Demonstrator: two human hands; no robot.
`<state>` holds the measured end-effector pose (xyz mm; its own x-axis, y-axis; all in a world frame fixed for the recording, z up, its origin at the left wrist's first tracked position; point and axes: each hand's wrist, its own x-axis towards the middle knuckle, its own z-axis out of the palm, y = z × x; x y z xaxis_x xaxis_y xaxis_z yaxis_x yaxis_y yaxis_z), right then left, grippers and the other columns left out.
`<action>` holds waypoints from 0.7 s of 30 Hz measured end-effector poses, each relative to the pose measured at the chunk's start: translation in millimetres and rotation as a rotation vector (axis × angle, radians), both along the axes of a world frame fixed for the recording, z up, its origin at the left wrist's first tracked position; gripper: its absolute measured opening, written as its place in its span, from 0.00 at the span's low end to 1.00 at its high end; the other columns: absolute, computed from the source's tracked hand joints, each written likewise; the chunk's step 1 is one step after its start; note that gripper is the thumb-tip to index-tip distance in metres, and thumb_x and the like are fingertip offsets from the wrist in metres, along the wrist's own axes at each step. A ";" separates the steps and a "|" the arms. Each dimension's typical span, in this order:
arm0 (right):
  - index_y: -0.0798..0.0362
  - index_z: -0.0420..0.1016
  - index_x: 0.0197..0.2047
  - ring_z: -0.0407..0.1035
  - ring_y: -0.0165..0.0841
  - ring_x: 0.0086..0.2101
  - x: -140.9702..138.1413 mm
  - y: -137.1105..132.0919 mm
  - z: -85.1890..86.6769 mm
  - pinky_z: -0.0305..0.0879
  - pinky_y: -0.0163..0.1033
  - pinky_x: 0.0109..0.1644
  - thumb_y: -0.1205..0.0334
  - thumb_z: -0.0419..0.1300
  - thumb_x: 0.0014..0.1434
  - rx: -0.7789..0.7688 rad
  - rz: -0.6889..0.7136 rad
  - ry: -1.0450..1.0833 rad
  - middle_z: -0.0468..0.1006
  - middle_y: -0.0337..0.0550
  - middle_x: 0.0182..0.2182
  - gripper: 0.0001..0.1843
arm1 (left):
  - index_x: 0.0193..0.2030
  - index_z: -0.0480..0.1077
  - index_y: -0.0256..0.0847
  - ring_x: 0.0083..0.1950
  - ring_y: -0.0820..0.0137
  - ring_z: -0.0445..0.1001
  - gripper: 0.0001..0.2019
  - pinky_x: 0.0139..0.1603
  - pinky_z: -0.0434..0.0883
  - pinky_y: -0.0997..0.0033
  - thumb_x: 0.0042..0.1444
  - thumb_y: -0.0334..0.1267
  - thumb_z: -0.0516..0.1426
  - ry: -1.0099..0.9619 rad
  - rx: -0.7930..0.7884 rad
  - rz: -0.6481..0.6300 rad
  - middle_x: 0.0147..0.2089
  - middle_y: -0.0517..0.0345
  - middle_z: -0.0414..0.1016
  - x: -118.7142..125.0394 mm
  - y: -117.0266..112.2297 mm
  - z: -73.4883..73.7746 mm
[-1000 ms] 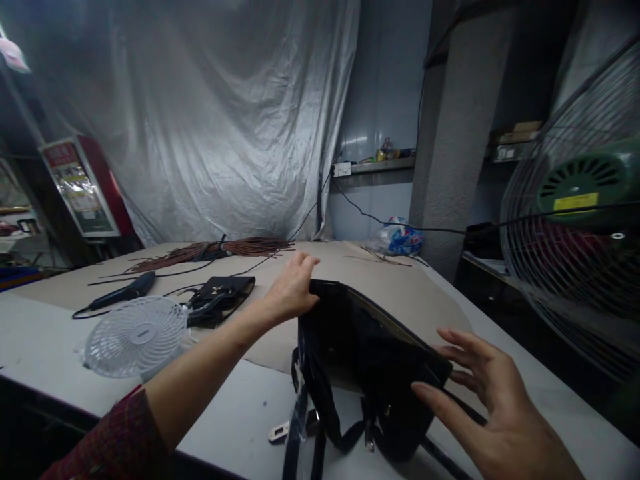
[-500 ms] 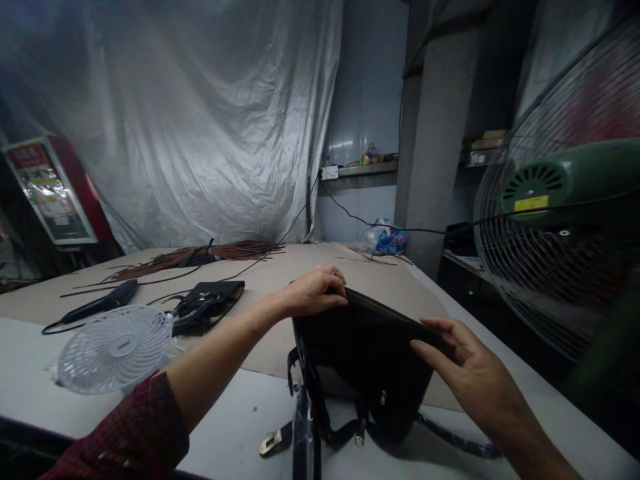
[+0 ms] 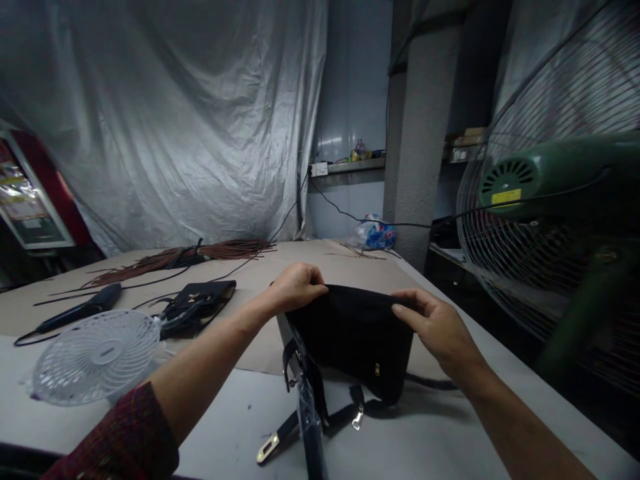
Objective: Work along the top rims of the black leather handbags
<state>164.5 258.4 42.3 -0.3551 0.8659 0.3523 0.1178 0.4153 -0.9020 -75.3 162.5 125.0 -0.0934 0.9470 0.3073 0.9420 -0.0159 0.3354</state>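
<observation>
A black handbag (image 3: 353,340) stands upright near the front of the table, its straps and metal clasps (image 3: 300,407) trailing toward me. My left hand (image 3: 297,287) is closed on the bag's top left corner. My right hand (image 3: 436,325) pinches the top right corner, thumb in front. Both hands hold the top edge up and stretched between them.
A small white desk fan (image 3: 97,355) lies at the left. Behind it are a second black bag (image 3: 197,301), a dark handled tool (image 3: 75,311) and a bundle of brown cords (image 3: 190,253). A large green standing fan (image 3: 555,220) looms at the right. A plastic bag (image 3: 373,235) sits at the far edge.
Both hands went from open and hovering beside the bag to gripping its top corners. The bag has been turned upright and squared toward me.
</observation>
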 end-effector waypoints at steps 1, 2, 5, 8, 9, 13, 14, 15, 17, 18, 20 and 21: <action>0.52 0.74 0.41 0.72 0.38 0.36 -3.1 1.2 2.0 0.66 0.41 0.41 0.57 0.61 0.50 0.001 -0.006 -0.003 0.79 0.42 0.34 0.14 | 0.29 0.76 0.38 0.30 0.72 0.71 0.08 0.28 0.62 0.76 0.49 0.38 0.57 0.016 0.012 0.009 0.27 0.58 0.76 0.8 0.0 0.0; 0.52 0.75 0.40 0.71 0.38 0.36 -6.0 2.1 3.9 0.66 0.41 0.41 0.58 0.60 0.49 -0.001 -0.009 -0.005 0.79 0.42 0.33 0.14 | 0.29 0.76 0.38 0.30 0.72 0.71 0.08 0.29 0.62 0.76 0.49 0.37 0.57 0.029 0.022 0.016 0.27 0.58 0.76 1.4 0.1 0.0; 0.53 0.75 0.39 0.71 0.38 0.35 -13.0 3.1 8.7 0.65 0.40 0.38 0.56 0.62 0.47 -0.030 0.017 -0.007 0.78 0.41 0.31 0.15 | 0.28 0.76 0.38 0.30 0.72 0.70 0.07 0.29 0.63 0.76 0.49 0.36 0.56 0.052 0.039 0.022 0.28 0.58 0.76 1.5 1.1 -0.8; 0.54 0.76 0.36 0.70 0.37 0.32 -17.1 3.0 11.2 0.63 0.38 0.34 0.51 0.63 0.47 -0.050 0.045 -0.023 0.77 0.41 0.29 0.16 | 0.28 0.75 0.38 0.30 0.72 0.71 0.07 0.29 0.63 0.75 0.49 0.36 0.56 0.069 0.048 0.014 0.28 0.58 0.76 0.5 2.6 -2.1; 0.54 0.76 0.35 0.69 0.36 0.31 -17.8 3.2 11.6 0.63 0.38 0.33 0.50 0.63 0.47 -0.040 0.041 -0.031 0.77 0.40 0.28 0.16 | 0.28 0.75 0.38 0.30 0.72 0.71 0.07 0.30 0.63 0.75 0.49 0.36 0.56 0.075 0.053 0.011 0.28 0.58 0.76 0.2 3.1 -2.5; 0.54 0.76 0.34 0.68 0.34 0.29 -17.7 5.5 11.5 0.61 0.37 0.31 0.50 0.64 0.47 -0.013 0.014 -0.062 0.76 0.39 0.27 0.16 | 0.28 0.75 0.38 0.31 0.71 0.71 0.06 0.31 0.64 0.75 0.49 0.35 0.57 0.105 0.053 0.010 0.29 0.58 0.76 1.1 4.6 -2.3; 0.54 0.75 0.34 0.68 0.34 0.29 -17.2 6.1 11.5 0.60 0.36 0.31 0.50 0.64 0.47 -0.018 0.014 -0.068 0.75 0.39 0.26 0.16 | 0.28 0.75 0.38 0.31 0.71 0.71 0.05 0.31 0.64 0.75 0.49 0.35 0.57 0.108 0.045 0.011 0.29 0.58 0.76 1.6 4.7 -1.8; 0.54 0.75 0.35 0.67 0.34 0.28 -16.7 6.7 11.6 0.60 0.36 0.31 0.51 0.64 0.46 -0.021 0.016 -0.075 0.75 0.39 0.26 0.17 | 0.28 0.75 0.38 0.31 0.71 0.71 0.05 0.31 0.64 0.75 0.49 0.35 0.57 0.107 0.037 0.012 0.29 0.58 0.76 2.1 4.8 -1.4; 0.54 0.75 0.34 0.67 0.33 0.28 -16.2 7.5 12.3 0.60 0.36 0.30 0.51 0.64 0.46 -0.022 0.024 -0.087 0.74 0.38 0.25 0.16 | 0.28 0.75 0.38 0.30 0.71 0.71 0.05 0.30 0.64 0.75 0.49 0.35 0.58 0.098 0.021 0.016 0.28 0.58 0.76 2.8 4.9 -0.6; 0.54 0.74 0.34 0.67 0.33 0.28 -16.1 7.7 13.0 0.59 0.36 0.30 0.52 0.64 0.46 -0.027 0.029 -0.091 0.74 0.38 0.25 0.16 | 0.28 0.75 0.38 0.30 0.71 0.71 0.05 0.30 0.64 0.75 0.49 0.36 0.58 0.094 0.017 0.017 0.28 0.58 0.76 3.0 4.9 -0.3; 0.54 0.74 0.33 0.66 0.32 0.27 -16.8 7.8 14.6 0.59 0.35 0.30 0.52 0.64 0.45 -0.051 0.041 -0.089 0.73 0.37 0.24 0.15 | 0.29 0.74 0.39 0.31 0.71 0.71 0.05 0.31 0.64 0.74 0.49 0.36 0.58 0.094 0.020 0.016 0.28 0.58 0.76 3.0 5.2 -0.3; 0.54 0.73 0.32 0.66 0.31 0.26 -17.5 7.8 15.5 0.59 0.35 0.29 0.53 0.65 0.45 -0.068 0.049 -0.081 0.73 0.37 0.23 0.15 | 0.29 0.74 0.39 0.31 0.71 0.71 0.05 0.31 0.64 0.74 0.49 0.36 0.58 0.096 0.023 0.017 0.29 0.58 0.76 3.0 5.5 -0.5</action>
<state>147.0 266.2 57.8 -0.4226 0.8678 0.2616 0.1730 0.3605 -0.9166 -72.2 168.0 124.5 -0.0783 0.9381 0.3373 0.9700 -0.0065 0.2432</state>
